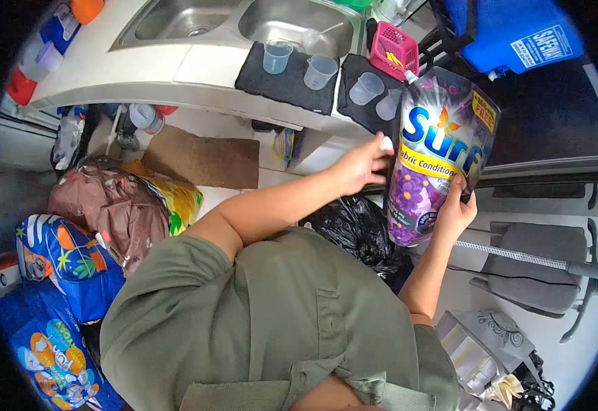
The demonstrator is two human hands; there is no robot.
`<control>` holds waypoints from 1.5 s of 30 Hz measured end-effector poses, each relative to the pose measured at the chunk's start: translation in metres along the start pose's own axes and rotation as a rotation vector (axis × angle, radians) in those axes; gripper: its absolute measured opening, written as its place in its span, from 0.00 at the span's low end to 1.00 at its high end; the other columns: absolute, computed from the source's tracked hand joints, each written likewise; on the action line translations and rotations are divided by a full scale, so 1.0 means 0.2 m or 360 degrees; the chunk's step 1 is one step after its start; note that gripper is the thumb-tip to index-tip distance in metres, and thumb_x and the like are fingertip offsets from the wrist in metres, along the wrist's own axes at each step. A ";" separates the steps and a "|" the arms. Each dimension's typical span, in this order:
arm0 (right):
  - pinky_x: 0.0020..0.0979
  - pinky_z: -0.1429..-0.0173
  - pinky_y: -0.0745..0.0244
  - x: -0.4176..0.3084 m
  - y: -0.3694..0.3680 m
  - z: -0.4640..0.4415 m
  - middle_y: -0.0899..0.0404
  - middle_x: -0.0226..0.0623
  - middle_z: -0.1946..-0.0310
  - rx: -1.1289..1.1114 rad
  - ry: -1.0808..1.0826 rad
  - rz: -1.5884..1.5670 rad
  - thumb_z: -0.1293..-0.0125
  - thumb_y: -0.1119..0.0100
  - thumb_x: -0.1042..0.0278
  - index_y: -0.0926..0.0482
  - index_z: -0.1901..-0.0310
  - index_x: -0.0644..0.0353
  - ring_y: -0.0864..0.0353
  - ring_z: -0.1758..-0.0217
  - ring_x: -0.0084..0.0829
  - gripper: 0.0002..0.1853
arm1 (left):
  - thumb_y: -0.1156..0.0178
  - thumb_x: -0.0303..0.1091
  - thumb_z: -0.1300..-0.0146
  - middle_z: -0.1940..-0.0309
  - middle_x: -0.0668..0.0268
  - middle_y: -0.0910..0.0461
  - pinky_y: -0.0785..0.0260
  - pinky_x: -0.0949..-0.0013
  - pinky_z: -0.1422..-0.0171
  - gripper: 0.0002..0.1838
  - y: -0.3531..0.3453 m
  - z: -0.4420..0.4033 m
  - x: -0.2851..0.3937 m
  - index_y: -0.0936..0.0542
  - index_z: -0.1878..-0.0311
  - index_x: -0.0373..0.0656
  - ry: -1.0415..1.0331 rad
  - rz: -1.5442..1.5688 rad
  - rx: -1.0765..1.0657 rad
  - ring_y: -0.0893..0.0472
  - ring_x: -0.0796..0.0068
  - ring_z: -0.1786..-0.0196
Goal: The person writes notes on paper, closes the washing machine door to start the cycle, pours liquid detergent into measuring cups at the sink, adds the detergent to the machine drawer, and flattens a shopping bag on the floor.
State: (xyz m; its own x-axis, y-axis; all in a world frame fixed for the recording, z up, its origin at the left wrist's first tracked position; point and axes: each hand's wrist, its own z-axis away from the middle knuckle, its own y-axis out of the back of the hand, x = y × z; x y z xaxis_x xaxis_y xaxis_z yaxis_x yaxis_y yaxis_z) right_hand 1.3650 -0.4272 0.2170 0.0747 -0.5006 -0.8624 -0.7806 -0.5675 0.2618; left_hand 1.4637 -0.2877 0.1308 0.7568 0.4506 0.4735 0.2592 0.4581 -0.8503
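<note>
My right hand [456, 211] grips the lower right side of a large Surf fabric conditioner pouch [419, 188], purple and dark, held upright with its spout at the top left. My left hand [362, 164] is beside the pouch's left edge, fingers bent, with a small white cap [387, 144] at the thumb and fingertips. Beyond the hands, on the counter edge, stand several clear plastic cups. One cup [277, 59] has bluish liquid in it; another cup [320, 72] is next to it. A third cup [366, 89] is closer to the pouch, which partly hides one more.
Dark cloths [258, 85] lie under the cups, before a double steel sink [240, 27]. A pink basket [395, 48] and a blue container [518, 34] are at the upper right. Bags [100, 212] crowd the left; a black plastic bag [354, 226] is below the counter.
</note>
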 end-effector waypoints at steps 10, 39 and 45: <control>0.22 0.63 0.30 0.00 -0.02 -0.03 0.20 0.34 0.71 -0.0152 0.0017 0.0413 0.38 0.42 0.64 0.22 0.62 0.70 0.29 0.68 0.17 0.14 | 0.61 0.54 0.33 0.49 0.66 0.33 0.46 0.39 0.40 0.20 0.06 -0.03 -0.16 0.32 0.52 0.48 0.0020 0.0134 -0.0304 0.34 0.62 0.43; 0.25 0.66 0.30 0.10 -0.08 -0.04 0.20 0.41 0.75 -0.0177 0.0099 0.0576 0.40 0.41 0.60 0.22 0.63 0.70 0.27 0.72 0.18 0.17 | 0.61 0.56 0.34 0.45 0.68 0.37 0.50 0.38 0.39 0.22 0.15 -0.10 -0.17 0.33 0.49 0.51 0.0016 0.0128 -0.0294 0.37 0.60 0.41; 0.26 0.67 0.29 0.12 -0.08 -0.04 0.20 0.44 0.76 -0.0174 0.0105 0.0670 0.41 0.40 0.58 0.22 0.62 0.71 0.27 0.73 0.18 0.19 | 0.62 0.55 0.33 0.44 0.66 0.38 0.50 0.37 0.39 0.21 0.14 -0.09 -0.16 0.32 0.50 0.51 0.0035 0.0097 -0.0244 0.38 0.61 0.39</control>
State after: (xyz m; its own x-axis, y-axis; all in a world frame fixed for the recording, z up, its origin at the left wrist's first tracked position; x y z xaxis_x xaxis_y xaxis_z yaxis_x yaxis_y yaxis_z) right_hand 1.3850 -0.4351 0.1953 -0.1940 -0.7417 -0.6421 -0.6813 -0.3690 0.6321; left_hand 1.4579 -0.3024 0.0873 0.7865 0.4564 0.4161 0.2995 0.3073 -0.9032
